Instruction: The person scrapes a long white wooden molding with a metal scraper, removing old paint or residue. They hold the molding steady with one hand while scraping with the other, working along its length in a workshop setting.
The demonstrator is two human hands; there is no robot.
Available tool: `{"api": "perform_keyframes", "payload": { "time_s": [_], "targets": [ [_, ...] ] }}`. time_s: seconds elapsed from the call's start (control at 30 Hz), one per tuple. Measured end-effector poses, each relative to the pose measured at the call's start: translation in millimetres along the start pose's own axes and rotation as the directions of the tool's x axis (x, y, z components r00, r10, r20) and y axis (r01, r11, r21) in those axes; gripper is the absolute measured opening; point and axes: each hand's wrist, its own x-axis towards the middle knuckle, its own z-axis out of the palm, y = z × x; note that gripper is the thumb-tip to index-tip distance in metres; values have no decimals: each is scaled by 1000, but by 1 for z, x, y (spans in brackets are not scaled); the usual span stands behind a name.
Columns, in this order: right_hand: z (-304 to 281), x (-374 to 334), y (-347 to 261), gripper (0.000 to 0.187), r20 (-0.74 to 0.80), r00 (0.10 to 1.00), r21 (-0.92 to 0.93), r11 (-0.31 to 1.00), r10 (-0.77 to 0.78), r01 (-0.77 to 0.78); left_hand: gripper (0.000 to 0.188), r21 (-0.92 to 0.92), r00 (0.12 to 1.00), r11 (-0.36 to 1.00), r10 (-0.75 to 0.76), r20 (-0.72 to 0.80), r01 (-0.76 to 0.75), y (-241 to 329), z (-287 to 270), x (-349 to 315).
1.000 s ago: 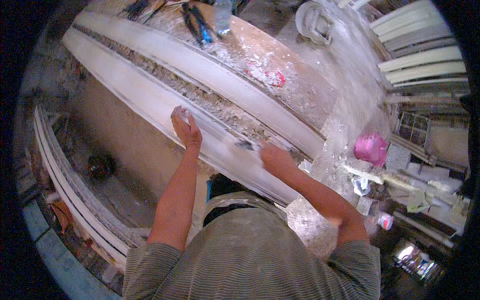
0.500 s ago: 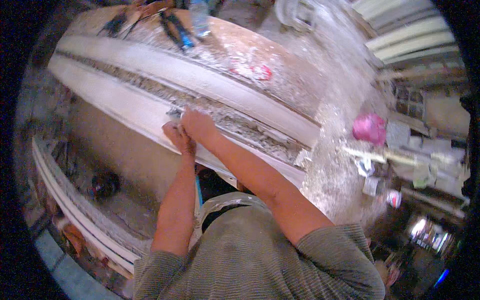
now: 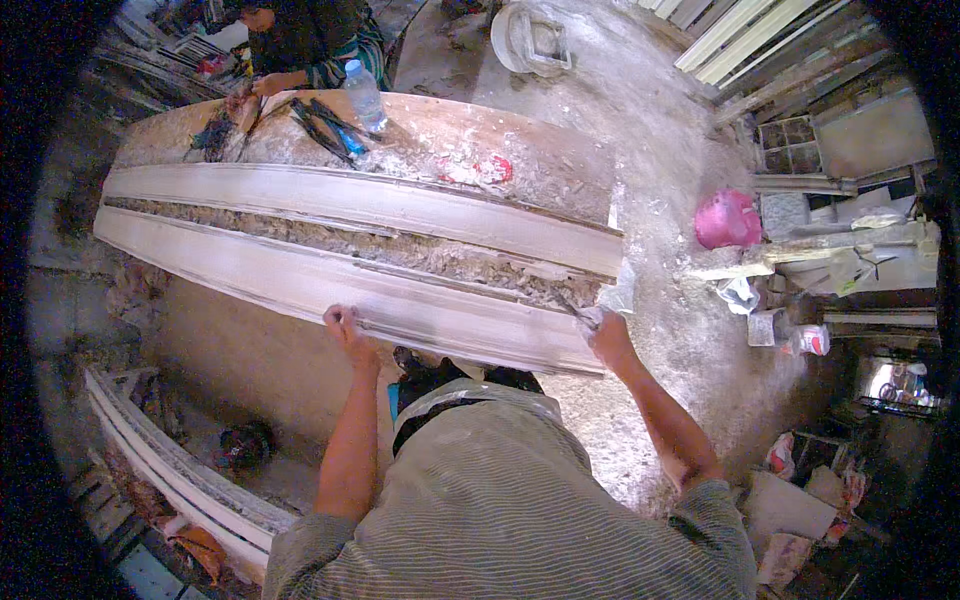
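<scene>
Two long whitish moulding strips lie side by side on the work table, a near strip (image 3: 300, 270) and a far strip (image 3: 400, 205). Crumbly grey-white residue (image 3: 440, 252) fills the gap between them. My left hand (image 3: 350, 335) rests at the near strip's front edge, its fingers curled closed; whatever they hold is hidden. At that strip's right end, my right hand (image 3: 612, 342) is closed around a small dark scraper-like tool (image 3: 580, 314), whose tip lies by the strip's far edge. The tool's exact shape is too small to tell.
A clear bottle (image 3: 365, 97), dark-handled tools (image 3: 325, 130) and a red item (image 3: 492, 168) lie on the table's far side (image 3: 560, 145). Another person's hand (image 3: 280, 83) works at far left. A pink bag (image 3: 727, 219) sits on the floor at right. More strips (image 3: 180, 470) stand lower left.
My right hand has moved right, from beside my left hand to the near strip's right end, with the tool. My left hand stays at the front edge. The head view has shifted.
</scene>
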Motion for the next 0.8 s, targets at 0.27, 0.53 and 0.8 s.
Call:
{"api": "perform_keyframes", "payload": {
  "time_s": [0.27, 0.53, 0.8],
  "targets": [
    [66, 46, 0, 20, 59, 998, 252, 968, -36, 20, 21, 51, 857, 956, -235, -459, 289, -59, -171, -28],
    [139, 104, -233, 26, 145, 961, 347, 922, -236, 175, 30, -28, 780, 833, -529, -336, 553, -103, -296, -136],
    [91, 61, -102, 29, 193, 957, -91, 967, -218, 238, 46, -52, 621, 674, -705, -343, 737, -89, -242, -172]
  ]
}}
